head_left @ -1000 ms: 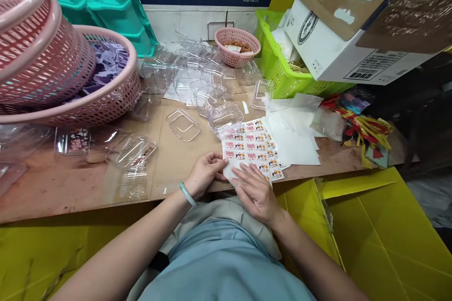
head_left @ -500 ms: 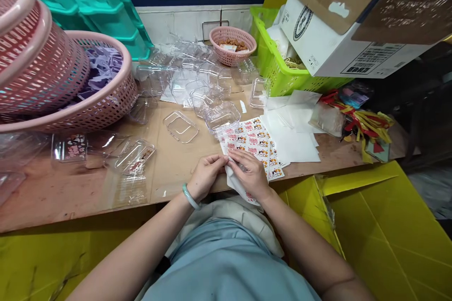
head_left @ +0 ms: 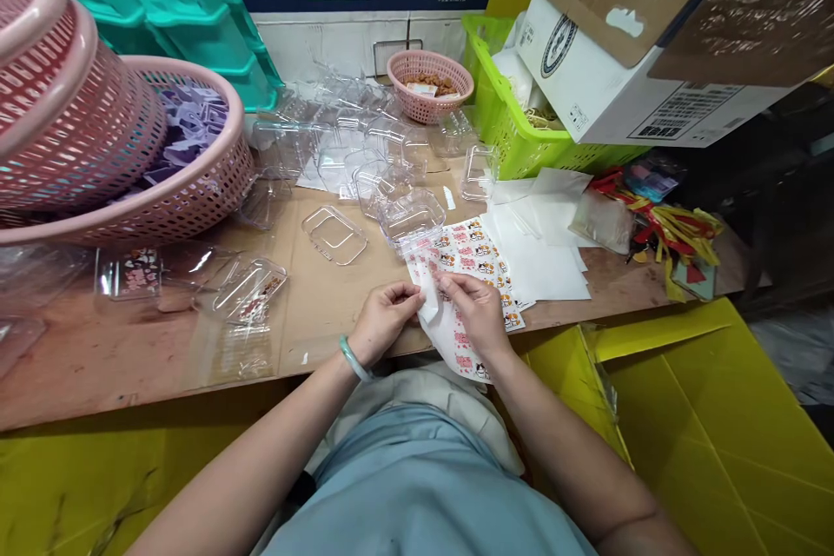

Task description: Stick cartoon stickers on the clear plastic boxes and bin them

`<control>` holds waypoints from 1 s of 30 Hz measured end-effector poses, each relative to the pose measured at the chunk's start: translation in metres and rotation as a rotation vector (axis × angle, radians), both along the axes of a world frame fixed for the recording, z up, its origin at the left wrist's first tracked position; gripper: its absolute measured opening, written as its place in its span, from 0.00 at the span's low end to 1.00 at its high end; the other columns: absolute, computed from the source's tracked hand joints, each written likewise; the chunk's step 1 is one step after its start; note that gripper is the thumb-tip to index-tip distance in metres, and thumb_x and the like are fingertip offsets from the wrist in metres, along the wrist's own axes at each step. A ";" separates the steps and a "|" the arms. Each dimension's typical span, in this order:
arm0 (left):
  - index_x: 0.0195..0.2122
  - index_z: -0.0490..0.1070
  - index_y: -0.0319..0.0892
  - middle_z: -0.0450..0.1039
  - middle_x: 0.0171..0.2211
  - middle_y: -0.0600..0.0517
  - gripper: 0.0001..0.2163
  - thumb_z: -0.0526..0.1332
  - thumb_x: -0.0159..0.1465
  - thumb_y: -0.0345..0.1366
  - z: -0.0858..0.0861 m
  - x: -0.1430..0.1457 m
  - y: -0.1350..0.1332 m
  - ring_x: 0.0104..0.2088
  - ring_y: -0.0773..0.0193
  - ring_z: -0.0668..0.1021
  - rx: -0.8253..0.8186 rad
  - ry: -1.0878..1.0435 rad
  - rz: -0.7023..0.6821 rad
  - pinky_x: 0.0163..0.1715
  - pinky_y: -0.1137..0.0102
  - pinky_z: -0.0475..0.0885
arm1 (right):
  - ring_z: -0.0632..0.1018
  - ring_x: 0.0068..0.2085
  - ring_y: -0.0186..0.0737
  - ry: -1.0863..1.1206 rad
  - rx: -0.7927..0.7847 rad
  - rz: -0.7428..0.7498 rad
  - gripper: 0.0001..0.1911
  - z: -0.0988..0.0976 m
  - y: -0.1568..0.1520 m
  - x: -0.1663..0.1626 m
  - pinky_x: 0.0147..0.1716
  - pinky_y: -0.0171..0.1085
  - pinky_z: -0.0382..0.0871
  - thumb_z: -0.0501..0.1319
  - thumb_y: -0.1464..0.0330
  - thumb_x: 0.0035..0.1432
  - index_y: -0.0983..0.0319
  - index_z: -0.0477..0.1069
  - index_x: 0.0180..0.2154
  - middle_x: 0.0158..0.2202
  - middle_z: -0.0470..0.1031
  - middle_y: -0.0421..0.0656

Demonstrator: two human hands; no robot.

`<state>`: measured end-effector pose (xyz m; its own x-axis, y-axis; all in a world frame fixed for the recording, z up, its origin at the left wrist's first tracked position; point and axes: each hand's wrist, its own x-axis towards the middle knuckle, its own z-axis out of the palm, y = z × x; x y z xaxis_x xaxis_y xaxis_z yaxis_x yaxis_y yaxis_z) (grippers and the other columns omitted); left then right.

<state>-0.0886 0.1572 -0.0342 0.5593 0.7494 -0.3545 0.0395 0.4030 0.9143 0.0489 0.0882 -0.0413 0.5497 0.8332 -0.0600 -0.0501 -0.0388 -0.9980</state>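
Note:
My left hand (head_left: 386, 321) pinches the left edge of a sticker sheet (head_left: 456, 346) at the table's front edge. Part of that sheet is folded over, showing its white back. My right hand (head_left: 479, 308) is closed at the fingertips just above the fold; whether a sticker is between them is too small to make out. More sheets printed with orange-and-white cats and red lettering (head_left: 486, 256) lie under and behind my hands. A clear plastic box (head_left: 412, 217) sits at the top of those sheets. A single clear lid (head_left: 334, 234) lies on the cardboard to the left.
Clear boxes (head_left: 352, 139) pile up at the back, beside a small pink basket (head_left: 430, 109). Large pink baskets (head_left: 215, 182) stand left, a green crate (head_left: 514, 135) back right. White paper sheets (head_left: 547, 269) and red-yellow ribbons (head_left: 681, 234) lie right. Stickered boxes (head_left: 251, 291) rest front left.
My hands have come apart slightly, the right one moving right. The front sheet has opened out, showing more of its red and cat prints, with a white flap between my hands.

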 end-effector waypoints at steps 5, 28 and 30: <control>0.23 0.69 0.40 0.66 0.19 0.56 0.11 0.66 0.52 0.41 -0.008 0.017 0.009 0.21 0.69 0.67 0.080 0.074 0.041 0.23 0.73 0.62 | 0.82 0.37 0.39 0.407 0.159 -0.286 0.08 0.007 0.014 0.062 0.43 0.41 0.78 0.69 0.64 0.49 0.62 0.77 0.32 0.34 0.82 0.43; 0.34 0.76 0.41 0.75 0.36 0.46 0.13 0.59 0.63 0.46 0.033 -0.065 0.020 0.39 0.58 0.76 0.482 0.091 0.043 0.44 0.64 0.70 | 0.77 0.32 0.36 -0.022 -0.035 0.357 0.13 0.032 0.025 -0.017 0.36 0.36 0.74 0.67 0.58 0.54 0.61 0.77 0.34 0.30 0.78 0.41; 0.42 0.75 0.42 0.74 0.43 0.44 0.15 0.62 0.61 0.47 0.029 -0.062 0.039 0.46 0.52 0.75 0.775 0.314 0.223 0.51 0.59 0.67 | 0.75 0.30 0.34 0.052 -0.004 0.187 0.12 0.030 0.029 -0.015 0.35 0.34 0.72 0.69 0.59 0.51 0.61 0.76 0.29 0.28 0.76 0.39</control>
